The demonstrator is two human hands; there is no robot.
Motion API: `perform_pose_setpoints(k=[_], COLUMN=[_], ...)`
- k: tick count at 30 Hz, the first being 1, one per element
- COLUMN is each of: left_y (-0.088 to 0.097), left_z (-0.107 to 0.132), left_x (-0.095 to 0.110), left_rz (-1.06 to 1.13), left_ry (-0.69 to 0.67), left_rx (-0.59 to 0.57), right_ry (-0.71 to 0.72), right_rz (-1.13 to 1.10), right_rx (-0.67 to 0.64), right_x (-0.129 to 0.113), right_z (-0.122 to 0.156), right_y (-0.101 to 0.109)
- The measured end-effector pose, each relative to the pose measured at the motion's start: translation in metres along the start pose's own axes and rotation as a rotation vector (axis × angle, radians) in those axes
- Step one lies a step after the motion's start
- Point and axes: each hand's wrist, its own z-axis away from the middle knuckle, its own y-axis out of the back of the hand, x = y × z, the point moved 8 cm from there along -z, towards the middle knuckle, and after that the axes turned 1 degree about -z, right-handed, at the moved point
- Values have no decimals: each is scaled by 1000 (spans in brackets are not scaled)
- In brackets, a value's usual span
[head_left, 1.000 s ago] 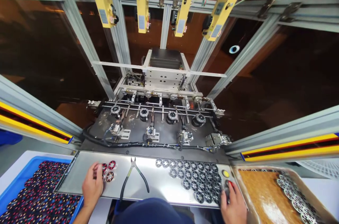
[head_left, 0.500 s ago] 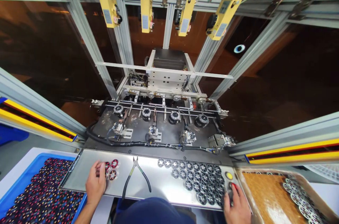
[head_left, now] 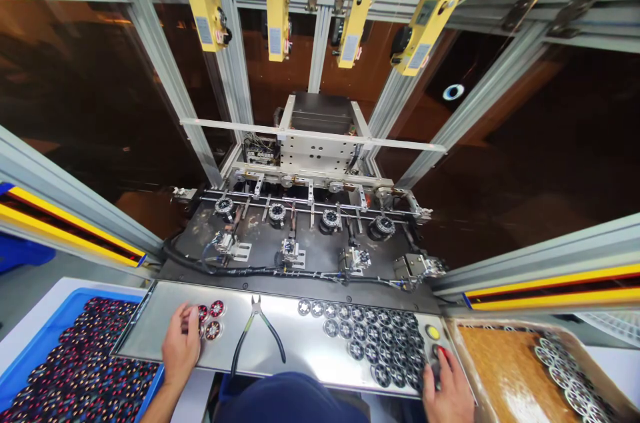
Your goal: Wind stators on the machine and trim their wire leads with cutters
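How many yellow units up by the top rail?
4, in a row across the top: leftmost unit, second unit, third unit, rightmost unit. None looks hidden.

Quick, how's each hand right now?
Left hand: curled beside red parts; whether holding anything can't be told.
Right hand: partly open, at the red button.

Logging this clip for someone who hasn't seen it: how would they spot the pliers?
A long silver tray fronts the machine. Look on it between the red round parts by the left hand and the rows of dark round parts. There lie the pliers, jaws toward the machine: the only thing on the tray with two spread handles.
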Motion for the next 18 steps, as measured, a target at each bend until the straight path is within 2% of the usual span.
perform_pose_setpoints(k=[18], left_y=[0], left_z=[0], left_x=[0], left_rz=[8], left_ry=[-14], left_rx=[4], right_ry=[-2], right_rz=[5], right_rx=[-10], right_x=[0], right_z=[0], right_y=[-1])
